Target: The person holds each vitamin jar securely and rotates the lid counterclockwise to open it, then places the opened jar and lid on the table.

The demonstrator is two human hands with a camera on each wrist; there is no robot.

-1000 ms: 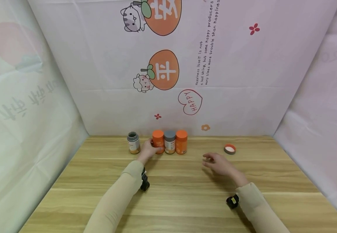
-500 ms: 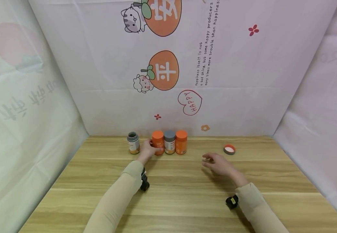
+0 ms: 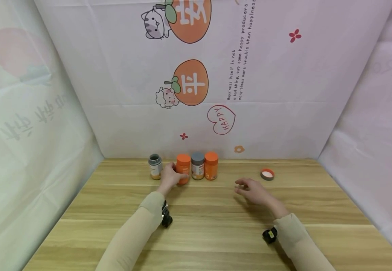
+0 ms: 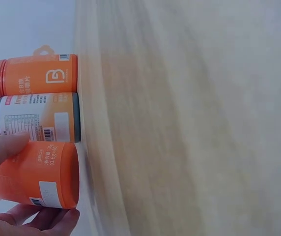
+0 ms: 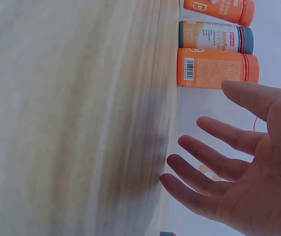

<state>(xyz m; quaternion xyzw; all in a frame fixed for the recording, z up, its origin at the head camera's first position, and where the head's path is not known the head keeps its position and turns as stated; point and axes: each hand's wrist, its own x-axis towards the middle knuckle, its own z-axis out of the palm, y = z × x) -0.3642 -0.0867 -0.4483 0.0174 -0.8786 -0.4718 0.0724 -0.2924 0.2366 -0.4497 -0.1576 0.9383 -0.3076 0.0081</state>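
Note:
My left hand [image 3: 169, 177] grips an orange bottle [image 3: 183, 165] with an orange cap, thumb on the near side and fingers behind it. In the left wrist view this bottle [image 4: 37, 172] lies between thumb and fingers. Right beside it stands a white-labelled bottle with a grey cap [image 3: 197, 165], then a second orange bottle [image 3: 211, 166]. To the left of my left hand is an uncapped grey-necked bottle [image 3: 155, 166], its mouth showing. My right hand [image 3: 253, 191] is over the table at right, fingers spread and relaxed, holding nothing; the right wrist view shows its bare palm [image 5: 258, 162].
A loose cap [image 3: 267, 174], orange-rimmed with a white inside, lies on the wooden table [image 3: 216, 226] beyond my right hand. A printed white cloth [image 3: 267, 124] rises behind the bottles, with more white cloth on both sides.
My left hand has drawn the left orange bottle slightly toward me and left, out of line with the grey-capped one. My right hand stays in place.

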